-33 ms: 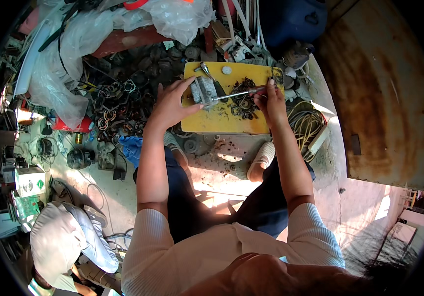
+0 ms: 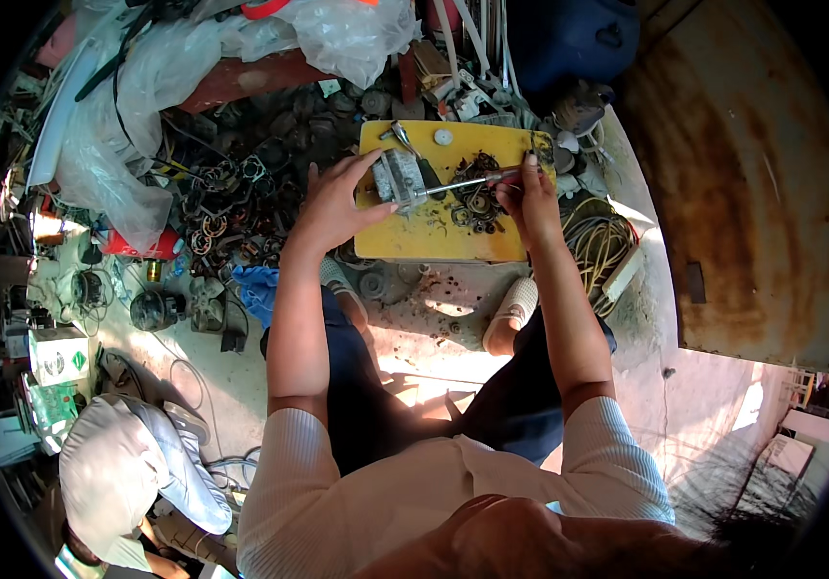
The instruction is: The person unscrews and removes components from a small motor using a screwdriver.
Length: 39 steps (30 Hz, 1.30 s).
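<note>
At the left part of a yellow-topped low work surface (image 2: 434, 249), my left hand (image 2: 331, 207) grips a grey metal block (image 2: 393, 178) between its thumb and fingers. A screwdriver (image 2: 461, 184) with a long shiny shaft and a reddish handle is in my right hand (image 2: 534, 205). Its shaft points left, and the tip meets the block's right side; how it fits there is too small to tell. Behind the block lies a metal tool (image 2: 403, 136). A heap of small dark metal parts (image 2: 477, 212) lies beneath and around the shaft. A white round piece (image 2: 442, 137) lies behind it.
Dark scrap parts (image 2: 226, 188) pile up left of the yellow top, with clear plastic sheeting (image 2: 241, 48) behind. A coiled cable (image 2: 600, 241) lies to the right, before a rusty sheet (image 2: 743, 193). Another person (image 2: 115, 463) crouches at the lower left.
</note>
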### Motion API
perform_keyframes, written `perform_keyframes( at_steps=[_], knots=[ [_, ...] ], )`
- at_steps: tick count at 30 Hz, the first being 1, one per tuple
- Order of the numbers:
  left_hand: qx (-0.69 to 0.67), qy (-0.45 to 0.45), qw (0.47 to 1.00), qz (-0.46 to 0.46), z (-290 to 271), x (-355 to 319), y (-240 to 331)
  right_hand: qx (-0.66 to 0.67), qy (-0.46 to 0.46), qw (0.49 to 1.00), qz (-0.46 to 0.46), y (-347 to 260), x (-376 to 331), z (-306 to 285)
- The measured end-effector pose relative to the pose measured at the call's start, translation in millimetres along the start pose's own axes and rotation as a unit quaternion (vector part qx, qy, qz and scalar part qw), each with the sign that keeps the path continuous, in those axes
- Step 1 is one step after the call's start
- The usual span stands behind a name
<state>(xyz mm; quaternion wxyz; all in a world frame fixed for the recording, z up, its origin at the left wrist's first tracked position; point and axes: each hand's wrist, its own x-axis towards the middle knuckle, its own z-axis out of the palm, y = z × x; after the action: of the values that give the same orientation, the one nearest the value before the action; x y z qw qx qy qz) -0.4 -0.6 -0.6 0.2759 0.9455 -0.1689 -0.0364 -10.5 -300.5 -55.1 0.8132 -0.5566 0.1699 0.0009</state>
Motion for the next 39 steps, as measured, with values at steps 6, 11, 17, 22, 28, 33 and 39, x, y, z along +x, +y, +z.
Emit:
perform_keyframes(
  at_steps=[6,11,17,22,28,33,39],
  knots=[
    [0.010,0.017,1.000,0.006,3.0,-0.2,2.4,-0.008,0.024,0.999,0.022,-5.2,-2.7,0.3],
    [0.011,0.019,1.000,0.016,-0.1,-0.9,-0.9,0.012,0.024,1.000,0.003,-3.5,-1.9,2.4],
    [0.011,0.029,0.999,0.028,0.1,2.0,-4.1,0.019,0.019,1.000,-0.002,-5.4,6.9,-15.8],
    [0.019,0.040,0.998,0.043,0.6,9.4,-12.2,0.046,-0.053,0.998,0.007,-7.8,17.2,-23.8],
    [-0.006,-0.010,1.000,0.026,0.8,-4.0,-16.1,0.029,-0.011,0.999,0.022,8.8,7.5,-27.8],
    [0.004,0.023,0.999,0.042,3.2,-1.6,-9.6,0.057,-0.116,0.991,-0.024,16.3,27.2,-50.8],
    [0.004,0.011,0.999,0.037,3.9,-7.0,-13.4,0.047,-0.052,0.995,-0.072,26.7,29.4,-40.4]
  ],
)
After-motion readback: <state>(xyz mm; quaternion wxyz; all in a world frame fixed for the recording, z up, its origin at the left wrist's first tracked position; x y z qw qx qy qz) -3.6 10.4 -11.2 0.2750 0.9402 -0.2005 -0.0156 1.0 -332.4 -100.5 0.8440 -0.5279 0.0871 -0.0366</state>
